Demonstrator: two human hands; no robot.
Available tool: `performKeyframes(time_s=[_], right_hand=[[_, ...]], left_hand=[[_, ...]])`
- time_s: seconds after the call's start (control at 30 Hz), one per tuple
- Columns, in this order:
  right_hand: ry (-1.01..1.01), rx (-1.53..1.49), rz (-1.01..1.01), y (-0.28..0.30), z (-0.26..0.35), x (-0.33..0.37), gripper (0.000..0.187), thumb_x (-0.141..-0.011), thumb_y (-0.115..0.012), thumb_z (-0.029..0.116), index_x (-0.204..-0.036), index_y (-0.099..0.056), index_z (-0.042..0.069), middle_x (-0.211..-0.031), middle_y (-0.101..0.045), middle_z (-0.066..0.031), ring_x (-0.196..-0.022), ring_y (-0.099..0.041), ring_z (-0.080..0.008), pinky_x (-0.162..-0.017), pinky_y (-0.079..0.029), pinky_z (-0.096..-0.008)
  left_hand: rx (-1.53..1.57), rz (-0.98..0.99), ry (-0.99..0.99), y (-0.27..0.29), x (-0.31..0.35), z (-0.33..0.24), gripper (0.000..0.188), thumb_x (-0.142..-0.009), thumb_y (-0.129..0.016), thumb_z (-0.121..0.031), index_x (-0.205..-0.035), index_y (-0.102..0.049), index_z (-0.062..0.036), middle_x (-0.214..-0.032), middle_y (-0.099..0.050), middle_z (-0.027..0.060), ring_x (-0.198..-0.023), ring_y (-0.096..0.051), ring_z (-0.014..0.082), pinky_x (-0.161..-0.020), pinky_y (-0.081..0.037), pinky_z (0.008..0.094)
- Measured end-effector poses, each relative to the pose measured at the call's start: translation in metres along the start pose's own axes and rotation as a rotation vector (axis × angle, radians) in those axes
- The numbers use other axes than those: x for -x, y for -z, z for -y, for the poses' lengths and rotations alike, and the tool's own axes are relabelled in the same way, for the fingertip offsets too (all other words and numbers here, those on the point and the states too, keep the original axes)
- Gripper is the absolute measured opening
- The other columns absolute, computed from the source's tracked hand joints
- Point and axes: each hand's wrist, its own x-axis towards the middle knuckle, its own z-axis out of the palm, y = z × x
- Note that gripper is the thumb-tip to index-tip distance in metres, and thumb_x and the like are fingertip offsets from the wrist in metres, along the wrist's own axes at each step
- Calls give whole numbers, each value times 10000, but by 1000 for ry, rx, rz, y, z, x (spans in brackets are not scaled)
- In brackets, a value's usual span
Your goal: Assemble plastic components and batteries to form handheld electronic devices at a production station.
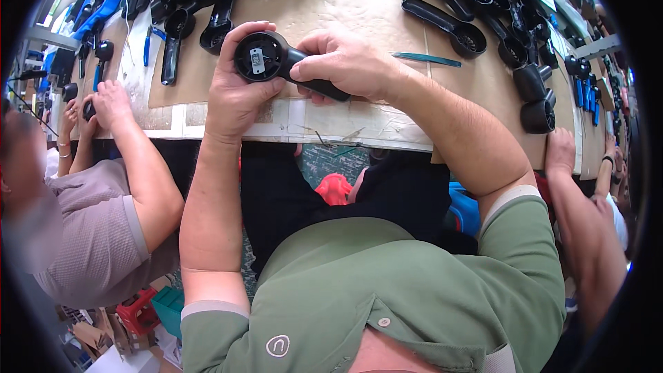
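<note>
My left hand (235, 93) cups the round head of a black handheld housing (276, 62), fingers curled around its rim, and my right hand (345, 65) is closed around its handle, so the piece sits between both hands just above the near edge of the bench (359, 7). The round end faces me open, with a small pale part seated in its middle (I think a little board or switch, though it is too small to be sure), so I judge the insert to be in and the closing-up of this piece not yet done. Going left to right: at the far left a co-worker's hands (103, 103) rest at the bench edge beside a white sheet, then rows of matching black shells (186, 7) lie along the far side, a slim teal tool (428, 59) lies just right of my right hand, and more black shells (476, 7) pile up at the far right, where another person's hand (561, 152) grips the bench corner. The surface is brown card taped over the top; the room around it is crowded and cluttered, with red and teal bins on the floor.
</note>
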Motion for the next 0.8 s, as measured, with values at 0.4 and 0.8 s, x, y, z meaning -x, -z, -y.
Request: performKeyframes(time_s=[0.4,0.8], right_hand=[[60,-5,-37,0,-6,-1,157,-926,-680,129,-1030,-691,12,-779,-707,-82,-613,-636,-124,-526,-490,-218],[74,8,-15,6,-4,0,203,-876,-720,175,-1010,-718,23,-787,-721,-79,-624,-649,-130,-533,-495,-242]], left_hand=[[-41,-11,-2,-2,0,0,860,-672,-732,210,-1447,-590,-134,-1445,-624,79,-1167,-634,197,-1048,-518,284],[-29,-13,-11,-2,-3,1,851,-695,-761,199,-1458,-585,-134,-1381,-655,85,-1146,-643,189,-1017,-533,274]])
